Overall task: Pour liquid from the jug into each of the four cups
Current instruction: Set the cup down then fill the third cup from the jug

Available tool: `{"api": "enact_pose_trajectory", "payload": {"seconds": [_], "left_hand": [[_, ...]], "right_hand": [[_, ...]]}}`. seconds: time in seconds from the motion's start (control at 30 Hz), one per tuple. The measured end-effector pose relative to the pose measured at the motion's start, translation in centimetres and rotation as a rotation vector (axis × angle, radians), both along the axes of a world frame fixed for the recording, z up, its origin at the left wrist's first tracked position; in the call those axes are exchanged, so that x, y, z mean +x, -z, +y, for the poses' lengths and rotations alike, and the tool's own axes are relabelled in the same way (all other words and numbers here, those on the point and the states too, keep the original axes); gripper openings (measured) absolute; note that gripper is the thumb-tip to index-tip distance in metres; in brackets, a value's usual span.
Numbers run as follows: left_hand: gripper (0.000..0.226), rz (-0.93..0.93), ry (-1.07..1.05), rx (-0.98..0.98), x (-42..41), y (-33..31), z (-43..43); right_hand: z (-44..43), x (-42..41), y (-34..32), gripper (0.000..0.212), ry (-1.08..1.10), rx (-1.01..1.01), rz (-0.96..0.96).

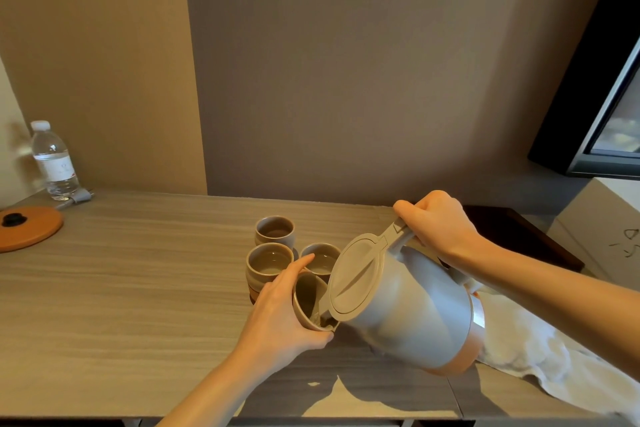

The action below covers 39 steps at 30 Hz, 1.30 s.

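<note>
My right hand (437, 226) grips the handle of a grey jug (408, 308) with a beige lid, tilted steeply to the left. Its spout hangs over the mouth of a beige cup (309, 302), and liquid runs into that cup. My left hand (282, 312) holds this cup, lifted and leaning toward the jug. Three more cups stand on the table behind it: a far cup (274, 231), a left cup (268, 263) and a right cup (322, 262). The left and right ones hold liquid; the far one looks dark inside.
The wooden table (138, 288) meets the wall at the back. An orange lid (29, 227) and a water bottle (55, 163) sit at far left. A white cloth (540, 354) lies under the jug at right, with a white box (602, 229) behind it.
</note>
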<state>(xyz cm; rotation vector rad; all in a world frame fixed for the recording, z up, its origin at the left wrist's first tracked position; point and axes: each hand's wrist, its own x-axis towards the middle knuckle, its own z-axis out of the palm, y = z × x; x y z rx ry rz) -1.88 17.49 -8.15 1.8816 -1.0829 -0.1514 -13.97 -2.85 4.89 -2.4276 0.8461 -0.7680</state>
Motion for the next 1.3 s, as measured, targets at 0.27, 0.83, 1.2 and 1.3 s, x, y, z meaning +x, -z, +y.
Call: {"api": "enact_pose_trajectory", "payload": {"seconds": [0.27,0.83,1.2,1.3], "left_hand": [[0.112,0.020,-0.001,-0.006,0.0,0.4,-0.2],[0.103,0.101,-0.029,-0.016,-0.1,0.8,-0.7],[0.086,0.116,-0.058,-0.041,-0.3,0.3,-0.6],[0.088,0.128,-0.060,-0.045,-0.4,0.2,-0.6]], "right_hand": [[-0.1,-0.1,0.2,0.044,-0.016,-0.025,-0.014],[0.0,-0.3,-0.3,0.051,-0.023,-0.023,-0.026],[0.2,-0.2,-0.8,0.048,-0.041,-0.015,-0.040],[0.4,-0.2,-1.0,0.048,-0.044,-0.015,-0.038]]}}
